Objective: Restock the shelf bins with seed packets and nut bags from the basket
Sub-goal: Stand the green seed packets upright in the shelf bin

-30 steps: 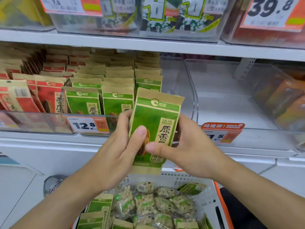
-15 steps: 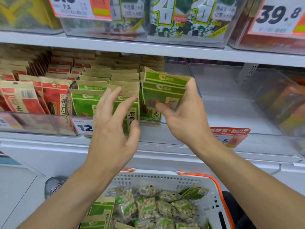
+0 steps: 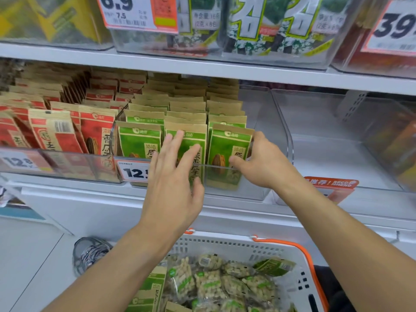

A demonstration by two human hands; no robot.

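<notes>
A green seed packet [image 3: 227,149] stands upright at the front of the right-hand row in the clear shelf bin [image 3: 254,190]. My right hand [image 3: 263,163] pinches its right edge, thumb on the front and fingers behind. My left hand [image 3: 173,188] is open with fingers spread, fingertips touching the front packet of the middle green row [image 3: 186,136]. Below, the white basket [image 3: 225,244] with an orange rim holds clear nut bags [image 3: 216,284] and more green seed packets [image 3: 148,291].
Red seed packets [image 3: 67,136] fill the bin to the left. An empty clear bin [image 3: 326,154] sits to the right. The upper shelf edge [image 3: 202,68] overhangs the bins. A price tag [image 3: 132,173] hangs on the bin front. A shoe [image 3: 90,253] stands left of the basket.
The packet held by both hands above the basket went up into the bin's right row. My left hand let go and spread over the middle row; my right hand kept its pinch.
</notes>
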